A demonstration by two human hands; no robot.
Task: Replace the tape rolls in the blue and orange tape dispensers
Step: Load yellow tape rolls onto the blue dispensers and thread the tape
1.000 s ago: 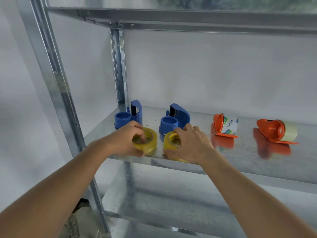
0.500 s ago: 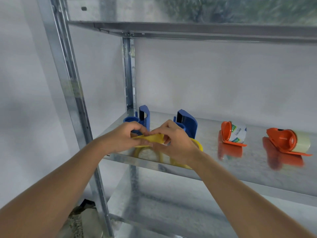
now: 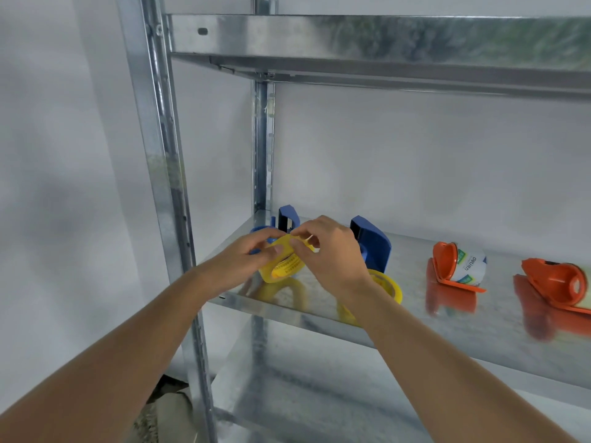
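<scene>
Left hand (image 3: 248, 262) grasping yellow roll (image 3: 281, 268) held just above shelf (image 3: 479, 334), right hand (image 3: 329, 254) pinching the roll's top edge, second roll (image 3: 388, 284) flat on shelf beside right wrist, two blue dispensers (image 3: 374, 243) behind hands, two orange dispensers (image 3: 447, 265) well right.

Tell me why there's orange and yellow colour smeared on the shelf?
Head view: the shiny metal shelf mirrors the orange plastic tape dispensers and the yellow tape roll held in both hands; the right edge looks blurred.
</scene>
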